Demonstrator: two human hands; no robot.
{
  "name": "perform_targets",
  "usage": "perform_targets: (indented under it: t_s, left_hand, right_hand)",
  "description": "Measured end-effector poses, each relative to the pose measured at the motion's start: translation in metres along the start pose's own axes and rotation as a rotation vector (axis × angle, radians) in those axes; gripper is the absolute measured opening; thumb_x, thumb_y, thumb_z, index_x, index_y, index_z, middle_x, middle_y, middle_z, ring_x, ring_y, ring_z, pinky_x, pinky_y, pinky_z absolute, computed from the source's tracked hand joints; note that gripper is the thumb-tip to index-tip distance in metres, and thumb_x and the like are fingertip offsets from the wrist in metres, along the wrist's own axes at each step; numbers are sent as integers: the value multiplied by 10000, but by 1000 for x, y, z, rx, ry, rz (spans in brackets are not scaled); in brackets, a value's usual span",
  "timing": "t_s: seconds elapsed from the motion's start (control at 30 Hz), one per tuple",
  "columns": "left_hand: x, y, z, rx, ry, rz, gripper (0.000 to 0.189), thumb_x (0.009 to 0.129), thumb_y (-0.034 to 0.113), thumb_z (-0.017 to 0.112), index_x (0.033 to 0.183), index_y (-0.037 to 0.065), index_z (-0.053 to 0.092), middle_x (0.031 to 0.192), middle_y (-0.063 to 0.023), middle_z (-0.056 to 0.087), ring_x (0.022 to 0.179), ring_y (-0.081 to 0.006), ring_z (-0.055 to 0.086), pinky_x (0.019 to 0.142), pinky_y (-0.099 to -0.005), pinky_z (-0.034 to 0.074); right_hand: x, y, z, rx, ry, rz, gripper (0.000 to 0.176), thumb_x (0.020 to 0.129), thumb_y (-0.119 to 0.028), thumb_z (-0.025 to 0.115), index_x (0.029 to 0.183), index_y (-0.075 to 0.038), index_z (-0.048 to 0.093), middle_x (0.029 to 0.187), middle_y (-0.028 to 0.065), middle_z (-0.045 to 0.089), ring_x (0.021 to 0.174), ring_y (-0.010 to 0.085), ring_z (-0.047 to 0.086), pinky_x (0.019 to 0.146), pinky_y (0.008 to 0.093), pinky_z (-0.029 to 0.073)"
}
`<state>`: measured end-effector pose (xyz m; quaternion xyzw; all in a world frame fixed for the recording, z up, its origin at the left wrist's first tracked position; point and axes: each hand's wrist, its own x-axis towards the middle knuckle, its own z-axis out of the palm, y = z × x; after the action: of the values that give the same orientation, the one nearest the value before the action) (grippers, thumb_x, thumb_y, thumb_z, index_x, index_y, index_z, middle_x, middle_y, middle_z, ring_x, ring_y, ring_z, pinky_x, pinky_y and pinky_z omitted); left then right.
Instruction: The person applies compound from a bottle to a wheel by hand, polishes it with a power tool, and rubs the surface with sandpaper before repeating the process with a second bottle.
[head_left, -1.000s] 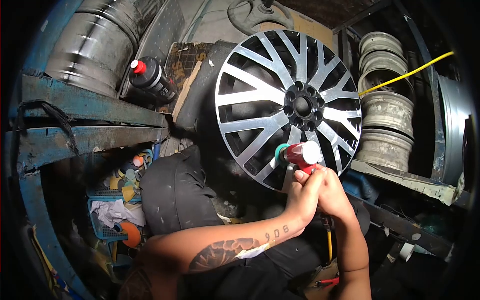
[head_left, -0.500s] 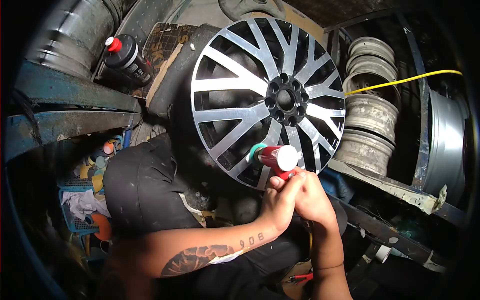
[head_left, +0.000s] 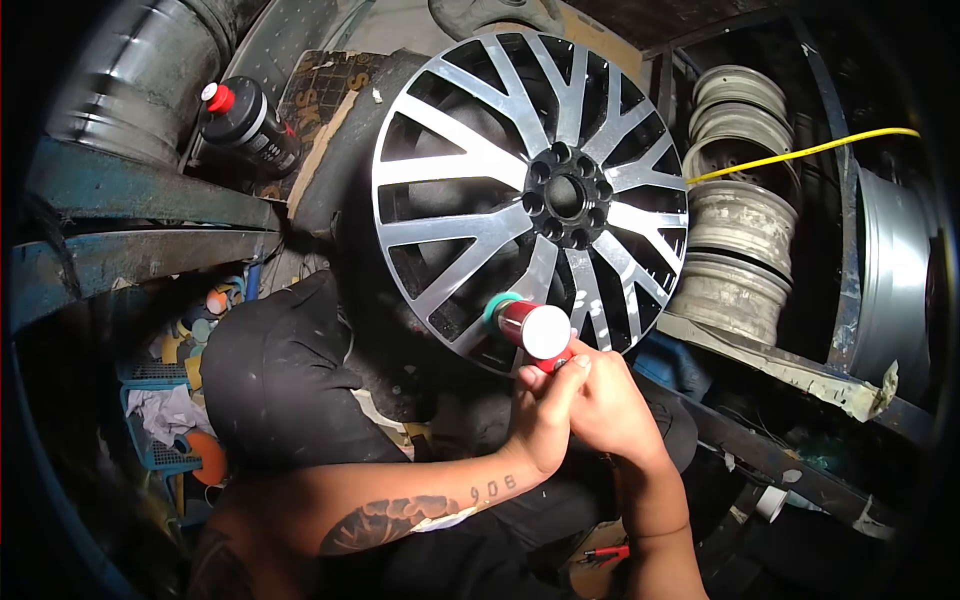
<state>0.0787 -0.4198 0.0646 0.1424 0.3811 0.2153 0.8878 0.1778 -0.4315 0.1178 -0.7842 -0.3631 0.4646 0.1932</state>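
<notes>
A multi-spoke alloy wheel (head_left: pixel 455 172), with bright machined spoke faces and dark gaps, lies in front of me. Against one of its lower spokes is the green pad (head_left: pixel 499 305) of a small red polisher (head_left: pixel 522 322) with a white round cap. My left hand (head_left: pixel 545 415) is wrapped round the polisher's lower part, thumb on top. Pressed in beside it, my right hand (head_left: pixel 612 402) also grips the handle, though its fingers are partly hidden. White smears mark the spokes just right of the pad.
At upper left stands a black bottle (head_left: pixel 250 125) with a red cap. Stacked steel rims (head_left: pixel 740 220) fill a rack on the right, where a yellow hose (head_left: pixel 800 155) crosses. A blue basket (head_left: pixel 170 455) with pads and crumpled paper sits at lower left.
Both hands and the polisher have shifted left and slightly down along the lower spokes. White smears on spokes to the right now show more plainly.
</notes>
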Motion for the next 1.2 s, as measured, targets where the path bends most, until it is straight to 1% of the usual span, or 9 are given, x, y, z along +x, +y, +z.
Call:
perform_targets:
  t_s: [0.07,0.2,0.57,0.67,0.8,0.9,0.97,1.1,1.2]
  left_hand:
    - [5,-2,-3,-21,-12,29,372,991,262,651,1260,17,574,1161,-84,619,1075,-160,598,935,-333,489]
    - [0,-2,-1,-13,18,69,357,980,252,651,1238,17,578,1147,-77,614,1056,-158,598,927,-336,491]
    - [4,-6,-6,-49,-32,-45,224,992,263,651,1057,51,619,1002,-18,623,936,-112,595,837,-307,486]
    - [-7,-9,-8,21,26,-38,293,1023,329,592,1150,67,623,1056,-20,621,1012,-102,593,903,-284,457]
    - [2,-7,-11,37,-94,-63,299,1034,335,575,1145,60,622,1069,-28,631,1024,-101,605,915,-295,471]
    - [-3,-11,-10,1,-4,-69,271,1035,308,584,1131,59,624,1056,-22,628,1012,-96,600,914,-288,468]
    - [-1,-21,-16,-17,-11,-46,268,1038,309,592,1123,57,628,1052,-19,628,1005,-93,597,910,-282,468]
    - [2,-20,-18,-4,-68,-48,280,1048,321,593,1119,52,629,1054,-18,629,1006,-89,594,902,-280,470]
    - [-5,-14,-14,5,-78,-24,284,1051,324,592,1116,50,628,1051,-12,622,1001,-85,589,901,-274,463]
  right_hand:
    - [0,-6,-1,-11,13,30,278,997,-261,718,1090,0,690,873,231,720,831,441,733,712,416,568]
    - [-2,0,-1,-43,-35,-58,255,1002,-236,702,1085,5,694,877,228,723,818,432,739,707,420,572]
    - [-4,-7,3,-6,75,27,287,988,-265,737,1039,10,673,824,208,735,820,389,764,705,402,572]
    - [-4,-2,3,19,-32,6,290,988,-264,735,1034,15,671,812,206,735,801,376,769,689,392,572]
    - [-4,1,4,21,46,35,285,992,-264,729,1051,9,674,826,203,736,791,374,765,687,381,566]
    - [-4,2,5,13,24,-15,302,988,-271,739,1062,14,674,817,214,729,803,371,770,688,391,566]
    - [-3,5,6,-18,-9,-69,298,987,-263,744,1070,15,676,813,219,725,803,369,772,682,388,564]
    - [-5,3,6,44,78,5,286,989,-249,742,1063,19,674,817,225,721,803,395,760,677,386,564]
    - [-5,8,6,-11,9,-64,284,986,-241,744,1053,26,675,808,220,719,759,365,762,667,384,561]
